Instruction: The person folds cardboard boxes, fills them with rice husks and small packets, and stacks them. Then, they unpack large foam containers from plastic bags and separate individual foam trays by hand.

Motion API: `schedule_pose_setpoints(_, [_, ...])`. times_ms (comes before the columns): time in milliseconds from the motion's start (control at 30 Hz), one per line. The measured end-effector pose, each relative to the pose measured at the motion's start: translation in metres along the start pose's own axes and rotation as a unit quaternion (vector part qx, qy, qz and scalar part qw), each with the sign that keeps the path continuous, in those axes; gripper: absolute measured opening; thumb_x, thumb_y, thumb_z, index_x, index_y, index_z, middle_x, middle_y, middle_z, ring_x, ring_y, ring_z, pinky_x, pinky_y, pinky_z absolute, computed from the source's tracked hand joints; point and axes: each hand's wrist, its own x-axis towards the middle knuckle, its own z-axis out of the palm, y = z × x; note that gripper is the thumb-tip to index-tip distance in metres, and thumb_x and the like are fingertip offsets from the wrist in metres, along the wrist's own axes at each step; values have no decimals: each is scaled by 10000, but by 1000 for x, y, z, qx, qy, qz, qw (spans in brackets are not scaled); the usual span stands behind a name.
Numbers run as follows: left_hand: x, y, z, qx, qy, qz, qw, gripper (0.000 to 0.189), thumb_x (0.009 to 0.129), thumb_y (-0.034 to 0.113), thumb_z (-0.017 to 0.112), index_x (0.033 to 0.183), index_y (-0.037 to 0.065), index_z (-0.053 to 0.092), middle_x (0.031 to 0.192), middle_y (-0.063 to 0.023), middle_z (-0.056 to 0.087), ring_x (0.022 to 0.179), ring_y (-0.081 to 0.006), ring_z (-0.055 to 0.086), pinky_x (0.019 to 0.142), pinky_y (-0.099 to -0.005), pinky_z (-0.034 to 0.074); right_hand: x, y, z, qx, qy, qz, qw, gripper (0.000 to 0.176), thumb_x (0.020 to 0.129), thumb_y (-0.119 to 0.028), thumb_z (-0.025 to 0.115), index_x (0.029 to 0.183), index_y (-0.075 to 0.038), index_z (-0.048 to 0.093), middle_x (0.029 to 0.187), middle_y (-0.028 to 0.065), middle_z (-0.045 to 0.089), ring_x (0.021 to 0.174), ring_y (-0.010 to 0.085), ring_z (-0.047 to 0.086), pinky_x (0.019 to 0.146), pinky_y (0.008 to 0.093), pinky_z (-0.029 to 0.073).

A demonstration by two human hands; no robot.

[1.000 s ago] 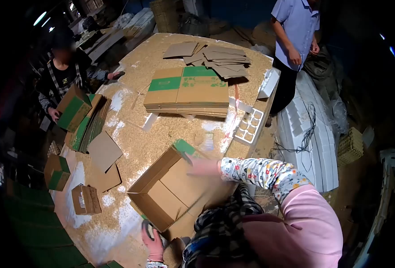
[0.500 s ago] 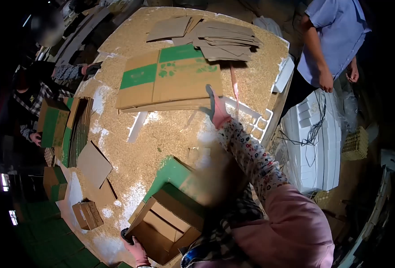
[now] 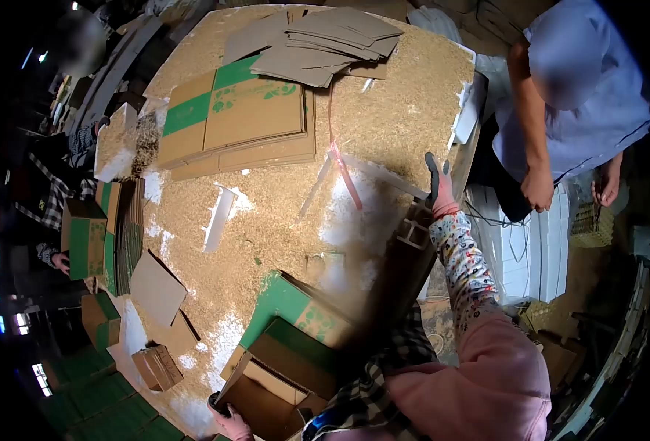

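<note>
My left hand (image 3: 231, 424), in a pink and dark glove, is closed on the left rim of an open cardboard box (image 3: 266, 389) at the bottom of the head view. Beside the box lies a green-printed flat carton (image 3: 288, 305). My right hand (image 3: 440, 187), gloved alike, is stretched out at the table's right edge with its fingers extended and apart. It is right at the end of a white foam strip (image 3: 387, 178) and a shaded grid-like foam piece (image 3: 416, 224). Left of it runs a pink strap (image 3: 348, 180). A blurred dark shape hides part of the table below.
Flat printed cartons (image 3: 255, 110) and grey cardboard sheets (image 3: 332, 44) lie at the table's (image 3: 406, 110) far side. A person (image 3: 582, 95) stands at the right by white foam blocks (image 3: 516, 257). Another person's sleeve (image 3: 82, 143) shows at the left, near stacked cartons (image 3: 123, 235).
My right hand has left the flat cartons and moved right to the table edge. My left hand stays on the box. The person at the right leans in; a foam block now shows at the left.
</note>
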Motion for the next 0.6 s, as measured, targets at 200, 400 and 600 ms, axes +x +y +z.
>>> schedule_pose_setpoints(200, [-11, 8, 1, -195, -52, 74, 977, 510, 848, -111, 449, 1344, -16, 375, 1269, -149, 494, 1145, -246, 482, 1018, -333, 353, -144, -12, -32, 7, -219, -128, 967, 505, 917, -309, 571, 1319, -25, 455, 1190, 80, 579, 1015, 186, 584, 858, 324, 489])
schedule_pose_setpoints(400, [-15, 24, -11, -499, -40, 8, 866, 384, 988, 251, 458, 1270, -9, 481, 1158, -68, 563, 1016, -163, 524, 889, -290, 427, -242, 19, -28, -187, -475, -120, 852, 553, 854, -82, 637, 1341, 37, 403, 1308, 163, 512, 1184, 206, 510, 1003, 329, 416])
schedule_pose_setpoints(600, [15, 29, 3, -453, -167, 192, 854, 306, 957, 284, 452, 1068, 23, 568, 970, -92, 609, 852, -209, 600, 740, -334, 498, -430, -71, 66, -309, -629, -130, 701, 524, 857, -218, 611, 1313, -10, 458, 1230, 139, 545, 1177, 228, 478, 1021, 337, 341])
